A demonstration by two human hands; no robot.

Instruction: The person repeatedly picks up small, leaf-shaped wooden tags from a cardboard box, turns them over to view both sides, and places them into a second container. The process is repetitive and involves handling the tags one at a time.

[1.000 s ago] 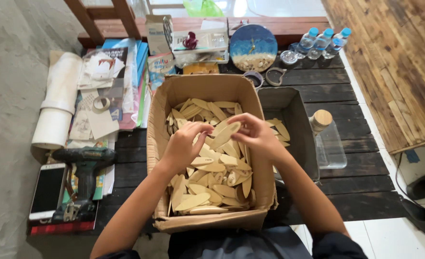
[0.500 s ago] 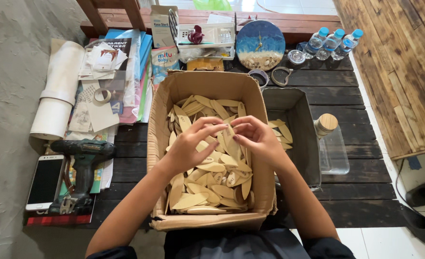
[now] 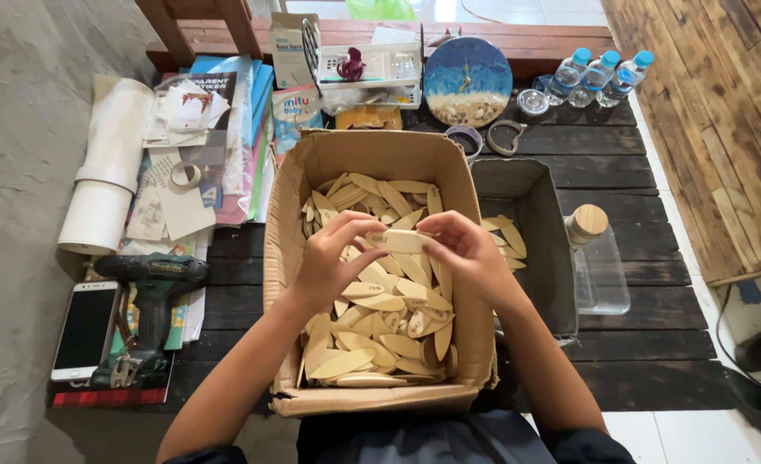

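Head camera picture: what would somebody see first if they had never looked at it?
First, the cardboard box in the middle, heaped with pale leaf-shaped wooden pieces. Above the heap, the left hand and the right hand pinch one wooden piece between their fingers. Next comes the round blue clock behind the box, and the dark green drill to the left beside a phone.

Head view, straight down, close

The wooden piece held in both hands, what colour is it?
Pale tan wooden piece, plainest in the head view.
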